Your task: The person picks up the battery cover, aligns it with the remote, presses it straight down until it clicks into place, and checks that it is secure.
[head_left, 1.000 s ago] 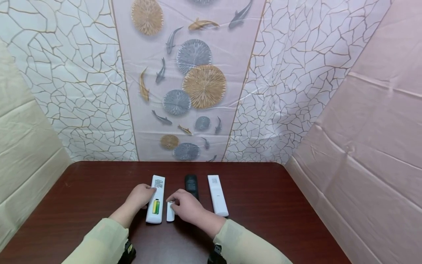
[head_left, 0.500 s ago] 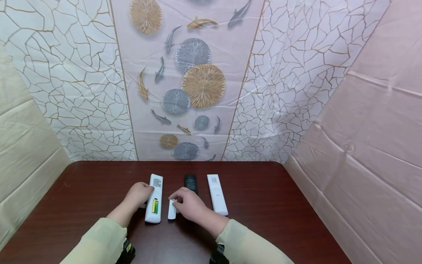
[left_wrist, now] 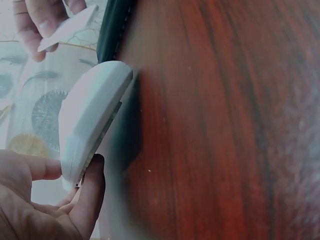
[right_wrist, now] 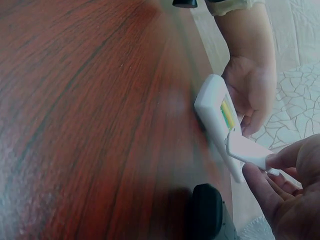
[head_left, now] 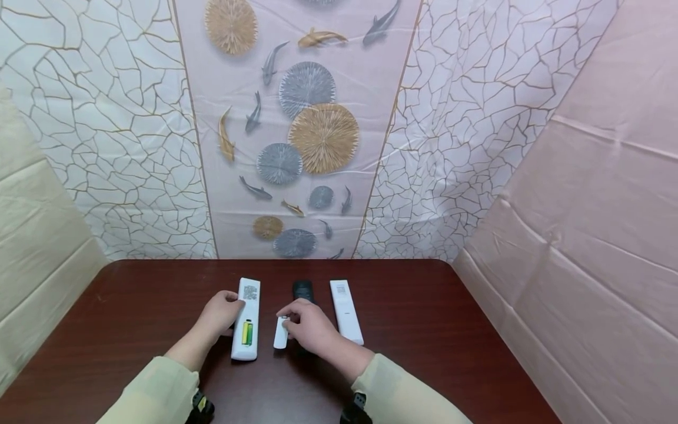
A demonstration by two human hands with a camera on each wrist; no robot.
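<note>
My left hand (head_left: 216, 319) grips a white remote control (head_left: 248, 310) by its left side, back face up. Its battery compartment is uncovered, and green-and-yellow batteries (head_left: 246, 333) show inside. Just to the right, my right hand (head_left: 313, 328) pinches a slim white battery cover (head_left: 281, 335) between thumb and fingers. In the right wrist view the cover (right_wrist: 247, 151) is raised and tilted, apart from the table. The left wrist view has the remote (left_wrist: 92, 107) seen from its end, thumb on one side and fingers on the other.
A black remote control (head_left: 303, 288) lies behind my right hand, partly hidden by it. Farther right is a second white remote control (head_left: 346, 312), back face up. The dark red-brown table (head_left: 143, 312) ends against a patterned cloth wall (head_left: 296, 194).
My right hand has drawn the battery cover to the right and slightly back, widening the gap from the remote. My left hand keeps its grip on the remote with little movement.
</note>
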